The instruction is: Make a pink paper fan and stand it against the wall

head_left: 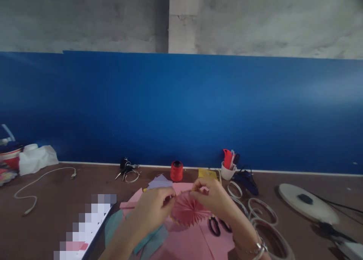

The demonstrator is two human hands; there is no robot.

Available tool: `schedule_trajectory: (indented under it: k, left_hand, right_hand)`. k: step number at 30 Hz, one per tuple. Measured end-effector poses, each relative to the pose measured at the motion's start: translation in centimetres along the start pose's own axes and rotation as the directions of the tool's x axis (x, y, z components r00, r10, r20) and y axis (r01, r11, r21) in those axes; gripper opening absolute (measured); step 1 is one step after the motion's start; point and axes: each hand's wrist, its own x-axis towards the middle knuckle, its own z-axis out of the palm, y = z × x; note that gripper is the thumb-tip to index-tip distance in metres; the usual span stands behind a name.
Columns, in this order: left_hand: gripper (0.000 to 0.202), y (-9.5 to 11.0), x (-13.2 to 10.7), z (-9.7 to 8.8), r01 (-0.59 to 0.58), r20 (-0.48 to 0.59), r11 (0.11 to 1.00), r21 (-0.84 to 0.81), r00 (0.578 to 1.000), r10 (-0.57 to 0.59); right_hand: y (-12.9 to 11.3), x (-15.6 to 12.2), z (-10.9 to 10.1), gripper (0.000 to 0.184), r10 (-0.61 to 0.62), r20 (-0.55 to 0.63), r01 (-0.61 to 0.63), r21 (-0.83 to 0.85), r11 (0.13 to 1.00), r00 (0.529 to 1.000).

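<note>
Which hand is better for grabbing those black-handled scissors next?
Probably the right hand: the black scissor handles lie close below it in the picture. The left hand is farther off, across the pink pleated paper. Both hands pinch that paper, so the right would have to let go first.

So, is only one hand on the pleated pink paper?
No, the left hand and right hand both hold the pleated pink paper by its edge.

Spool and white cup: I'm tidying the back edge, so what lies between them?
In the head view, yellow paper lies between the spool and the white cup, closer to the cup.
</note>
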Motion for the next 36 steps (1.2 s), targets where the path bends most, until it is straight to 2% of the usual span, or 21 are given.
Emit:
schedule_trajectory:
  k: [3, 7, 10, 15, 20, 26, 32, 36]
  left_hand:
    - [0.021, -0.2, -0.1, 0.0, -0.002, 0.005, 1.000, -0.014, 1.000, 0.002]
    - [0.021, -0.1, -0.1, 0.2, -0.021, 0.007, 0.986, -0.166, 1.000, 0.022]
    - [0.022, 0.0, -0.1, 0.5, -0.038, -0.002, 0.978, -0.207, 0.999, 0.038]
    - [0.029, -0.1, 0.0, 1.1, -0.061, 0.017, 0.975, -0.212, 0.998, 0.066]
    - [0.022, -0.4, 0.1, 1.5, -0.109, -0.001, 0.970, -0.219, 0.994, 0.111]
    - [0.021, -0.3, -0.1, 1.5, -0.125, 0.006, 0.973, -0.192, 0.992, 0.128]
    - [0.022, 0.0, -0.1, 1.1, -0.159, 0.041, 0.974, -0.164, 0.985, 0.168]
    - [0.023, 0.1, -0.1, 0.6, -0.159, 0.062, 0.973, -0.166, 0.983, 0.171]
  right_hand:
    - [0.1, 0.1, -0.1, 0.007, -0.008, 0.008, 0.008, 0.014, 1.000, 1.000]
    - [-0.4, 0.1, 0.0, 0.009, -0.036, 0.019, 0.036, -0.006, 0.999, 0.999]
    - [-0.6, 0.0, 0.2, 0.008, -0.046, 0.028, 0.047, -0.023, 0.999, 0.999]
    - [-0.5, 0.0, 0.3, 0.019, -0.083, 0.059, 0.084, -0.006, 0.996, 0.995]
    - [-0.3, -0.1, -0.1, 0.024, -0.075, 0.084, 0.075, 0.010, 0.997, 0.994]
    - [-0.4, -0.4, -0.3, 0.017, -0.078, 0.184, 0.084, -0.026, 0.996, 0.980]
    - [-0.1, -0.2, -0.3, 0.013, -0.075, 0.153, 0.076, 0.000, 0.997, 0.985]
    - [0.1, -0.1, -0.7, 0.012, -0.068, 0.175, 0.066, 0.017, 0.998, 0.982]
